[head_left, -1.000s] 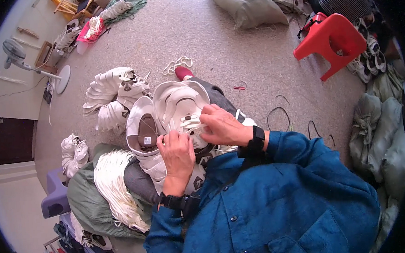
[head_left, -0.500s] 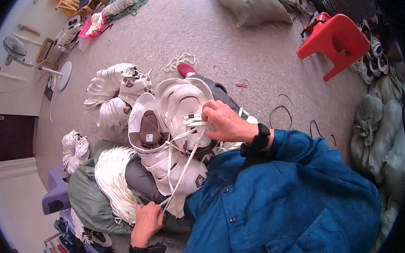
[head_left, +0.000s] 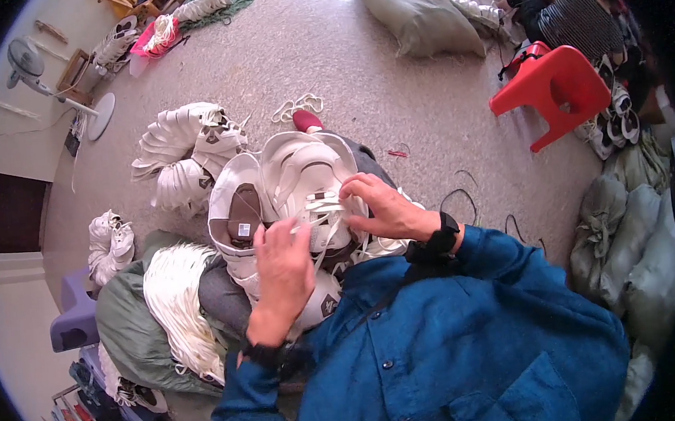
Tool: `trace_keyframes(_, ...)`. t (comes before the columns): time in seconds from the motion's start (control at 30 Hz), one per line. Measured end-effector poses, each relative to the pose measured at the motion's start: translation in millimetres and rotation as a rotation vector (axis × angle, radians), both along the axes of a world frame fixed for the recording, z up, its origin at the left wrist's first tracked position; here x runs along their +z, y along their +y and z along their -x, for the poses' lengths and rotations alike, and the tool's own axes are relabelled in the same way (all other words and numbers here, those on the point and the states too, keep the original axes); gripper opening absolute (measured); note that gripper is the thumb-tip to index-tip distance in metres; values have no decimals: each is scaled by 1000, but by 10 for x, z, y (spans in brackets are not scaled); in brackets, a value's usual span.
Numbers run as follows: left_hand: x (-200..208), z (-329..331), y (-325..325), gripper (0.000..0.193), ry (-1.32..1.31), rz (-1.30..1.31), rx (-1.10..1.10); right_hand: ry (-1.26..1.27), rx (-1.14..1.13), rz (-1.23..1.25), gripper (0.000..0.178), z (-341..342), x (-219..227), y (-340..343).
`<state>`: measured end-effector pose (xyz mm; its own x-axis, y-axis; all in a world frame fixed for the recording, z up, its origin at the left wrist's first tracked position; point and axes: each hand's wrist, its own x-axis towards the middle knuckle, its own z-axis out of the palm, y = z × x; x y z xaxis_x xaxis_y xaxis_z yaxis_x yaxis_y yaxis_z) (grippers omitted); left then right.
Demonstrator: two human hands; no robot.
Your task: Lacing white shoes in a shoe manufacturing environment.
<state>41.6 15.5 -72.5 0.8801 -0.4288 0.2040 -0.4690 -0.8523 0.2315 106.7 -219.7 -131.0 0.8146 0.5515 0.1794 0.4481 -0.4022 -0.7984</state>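
Note:
A white shoe upper lies across my lap, its white lace threaded through the eyelets in crossing rows. My right hand grips the upper's right edge beside the lacing, thumb and forefinger bent round it. Over the lower left of the same upper is my left hand, its fingertips close to the loose lace. Motion smears those fingers, so whether they pinch the lace is unclear. A second white upper with a brown lining leans alongside on the left, partly behind my left hand.
A thick bundle of white laces rests on green cloth at my left. Nested white uppers stand on the floor ahead. A red stool, stuffed sacks and a seated person are at far right.
My left hand has risen from the lower left, where it was drawing out the long lace, to beside the upper. My right hand has stayed near the lacing, its fingers slightly wider.

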Motion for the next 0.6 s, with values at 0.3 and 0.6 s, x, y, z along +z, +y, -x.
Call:
trace_keyframes(0.3, -95, -239, -47, 29, 186, 144, 71, 232, -46, -92, 27, -4, 84, -111)
trace_keyframes(0.6, 66, 27, -1, 25, 56, 573, 101, -392, 133, 55, 33, -115, 185, 417)
